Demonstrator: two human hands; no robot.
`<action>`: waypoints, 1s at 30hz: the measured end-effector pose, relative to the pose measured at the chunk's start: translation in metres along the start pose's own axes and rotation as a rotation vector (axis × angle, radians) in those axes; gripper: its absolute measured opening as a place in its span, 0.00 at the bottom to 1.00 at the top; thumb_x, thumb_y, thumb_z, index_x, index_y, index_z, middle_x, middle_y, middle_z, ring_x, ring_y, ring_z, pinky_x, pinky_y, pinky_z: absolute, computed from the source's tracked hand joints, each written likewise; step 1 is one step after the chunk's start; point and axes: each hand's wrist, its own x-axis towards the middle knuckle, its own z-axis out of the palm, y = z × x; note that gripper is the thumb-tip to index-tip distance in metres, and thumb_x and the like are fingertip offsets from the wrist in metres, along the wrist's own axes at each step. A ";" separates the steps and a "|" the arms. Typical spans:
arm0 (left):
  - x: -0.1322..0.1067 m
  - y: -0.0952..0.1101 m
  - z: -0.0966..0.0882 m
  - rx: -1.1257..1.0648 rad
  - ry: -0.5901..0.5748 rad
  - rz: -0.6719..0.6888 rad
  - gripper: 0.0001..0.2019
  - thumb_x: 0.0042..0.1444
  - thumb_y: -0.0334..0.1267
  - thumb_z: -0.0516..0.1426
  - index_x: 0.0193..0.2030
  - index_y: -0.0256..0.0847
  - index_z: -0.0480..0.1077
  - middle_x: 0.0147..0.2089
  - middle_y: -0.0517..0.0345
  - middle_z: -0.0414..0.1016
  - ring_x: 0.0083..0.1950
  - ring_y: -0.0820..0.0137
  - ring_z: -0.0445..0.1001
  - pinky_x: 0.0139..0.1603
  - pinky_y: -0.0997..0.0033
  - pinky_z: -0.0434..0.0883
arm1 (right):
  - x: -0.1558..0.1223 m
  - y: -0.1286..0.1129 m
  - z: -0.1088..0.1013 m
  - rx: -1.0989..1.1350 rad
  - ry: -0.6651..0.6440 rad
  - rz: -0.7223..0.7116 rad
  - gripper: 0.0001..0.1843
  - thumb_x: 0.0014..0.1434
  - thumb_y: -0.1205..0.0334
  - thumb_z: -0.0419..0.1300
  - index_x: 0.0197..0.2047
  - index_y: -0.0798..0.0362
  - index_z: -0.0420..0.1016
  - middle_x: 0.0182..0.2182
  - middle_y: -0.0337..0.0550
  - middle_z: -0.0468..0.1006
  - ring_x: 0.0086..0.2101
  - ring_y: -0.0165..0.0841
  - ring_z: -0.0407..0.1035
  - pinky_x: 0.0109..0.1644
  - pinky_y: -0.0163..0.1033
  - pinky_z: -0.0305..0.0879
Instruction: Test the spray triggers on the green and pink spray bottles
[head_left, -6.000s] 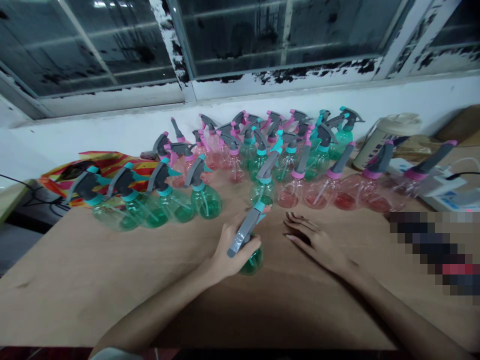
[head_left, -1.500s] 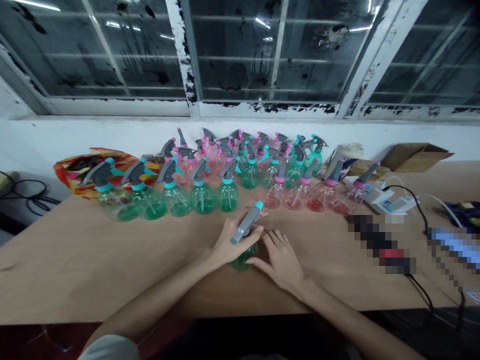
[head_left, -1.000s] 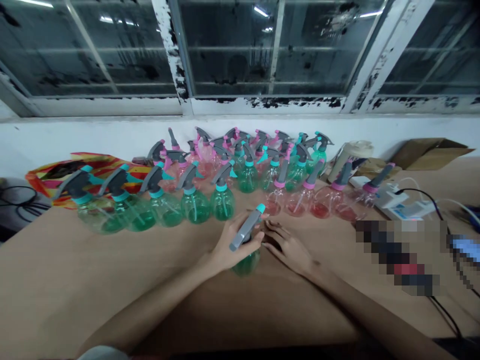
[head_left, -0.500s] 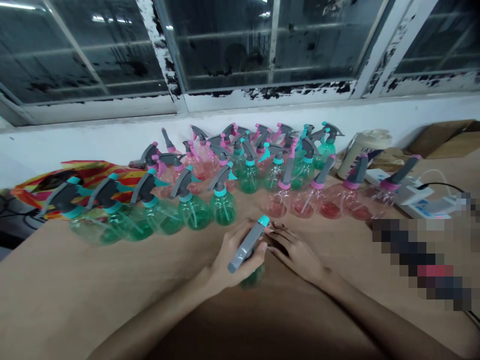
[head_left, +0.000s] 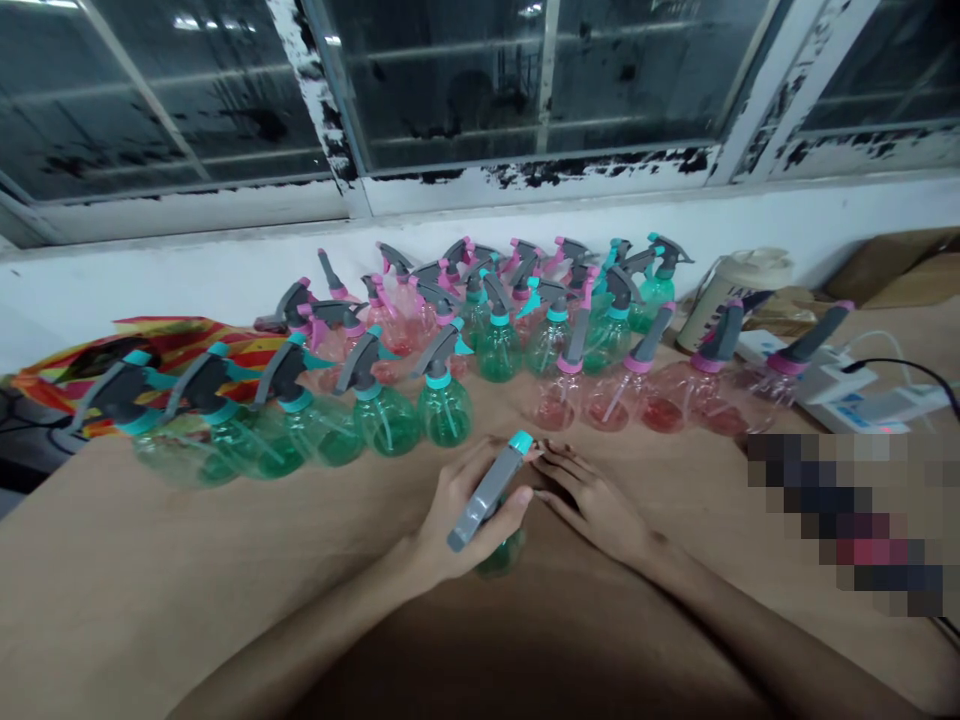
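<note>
My left hand (head_left: 465, 510) is wrapped around the neck of a green spray bottle (head_left: 499, 555) with a grey trigger head and a turquoise nozzle tip. Most of the bottle's body is hidden under the hand and head. Just right of it, my right hand (head_left: 600, 505) lies palm down on the wooden table (head_left: 315, 580), fingers stretched out, fingertips close to the bottle. Beyond my left hand stands a slanting row of green spray bottles (head_left: 386, 420) with turquoise collars. Beyond my right hand is a row of pink spray bottles (head_left: 607, 400) with pink collars.
More pink and green spray bottles (head_left: 499, 350) crowd against the wall. A striped red and yellow cloth (head_left: 180, 335) lies at the left. To the right are a cream pouch (head_left: 731, 295), a brown cardboard piece (head_left: 900, 270), a white power strip (head_left: 847, 400) with cables, and a blurred-out patch.
The grey trigger head in my left hand has shifted very slightly left. My right hand keeps its place on the table, and the view has moved a little.
</note>
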 end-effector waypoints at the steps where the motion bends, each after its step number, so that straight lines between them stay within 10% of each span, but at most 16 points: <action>1: 0.000 0.000 0.001 0.001 -0.008 -0.032 0.11 0.57 0.36 0.52 0.47 0.43 0.68 0.44 0.52 0.75 0.48 0.62 0.74 0.50 0.61 0.71 | 0.000 0.000 0.000 0.001 0.001 -0.001 0.24 0.63 0.57 0.52 0.61 0.51 0.62 0.59 0.50 0.66 0.60 0.40 0.56 0.62 0.55 0.55; 30: -0.001 -0.006 -0.001 -0.034 -0.022 0.006 0.07 0.51 0.30 0.52 0.37 0.41 0.69 0.34 0.56 0.74 0.36 0.66 0.75 0.39 0.64 0.73 | -0.003 0.004 0.001 -0.031 -0.020 -0.021 0.24 0.64 0.56 0.50 0.61 0.54 0.62 0.59 0.50 0.65 0.61 0.39 0.54 0.63 0.54 0.55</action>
